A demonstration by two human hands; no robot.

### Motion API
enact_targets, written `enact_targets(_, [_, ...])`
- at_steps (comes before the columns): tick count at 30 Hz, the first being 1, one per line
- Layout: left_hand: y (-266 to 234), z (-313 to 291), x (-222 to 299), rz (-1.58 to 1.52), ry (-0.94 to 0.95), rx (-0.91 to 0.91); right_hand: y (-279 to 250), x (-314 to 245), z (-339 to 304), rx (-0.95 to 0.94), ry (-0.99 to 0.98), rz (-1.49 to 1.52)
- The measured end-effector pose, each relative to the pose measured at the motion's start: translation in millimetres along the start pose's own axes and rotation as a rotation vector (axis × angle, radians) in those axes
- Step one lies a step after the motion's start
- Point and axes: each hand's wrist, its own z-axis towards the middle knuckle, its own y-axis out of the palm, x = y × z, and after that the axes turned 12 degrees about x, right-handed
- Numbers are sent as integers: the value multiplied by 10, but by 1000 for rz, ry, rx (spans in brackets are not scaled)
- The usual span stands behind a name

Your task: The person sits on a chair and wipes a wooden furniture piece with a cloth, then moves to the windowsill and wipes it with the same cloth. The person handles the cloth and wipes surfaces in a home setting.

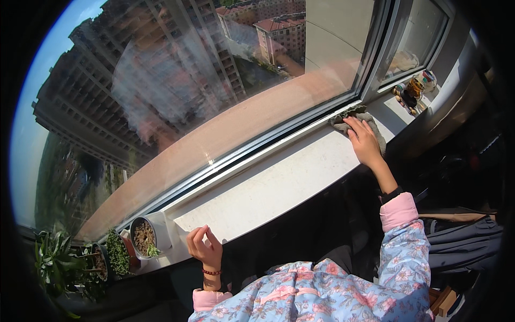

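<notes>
My right hand (365,144) reaches to the far right of the white windowsill (279,172) and presses a crumpled grey-green cloth (378,131) against it, close to the window frame. The fingers lie over the cloth, and part of it is hidden under them. Over the sill's near edge at the left, my left hand (205,248) is raised with loosely curled fingers. The thumb stands apart from them, and nothing shows in that hand.
Left of the sill stand a white pot (153,234) with dry soil and a small sprout, and several green plants (59,260). Small ornaments (413,92) cluster at the right end. A glass window (214,107) rises behind the sill. Dark clothing (461,241) lies at the right.
</notes>
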Motion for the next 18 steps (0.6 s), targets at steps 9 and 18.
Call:
enact_targets(9, [15,40,27,13,23,1,-34,1371,593,75,419,-530])
enact_targets(18, [15,59,42,16,-4,9,8,1360,576,91,426,-435])
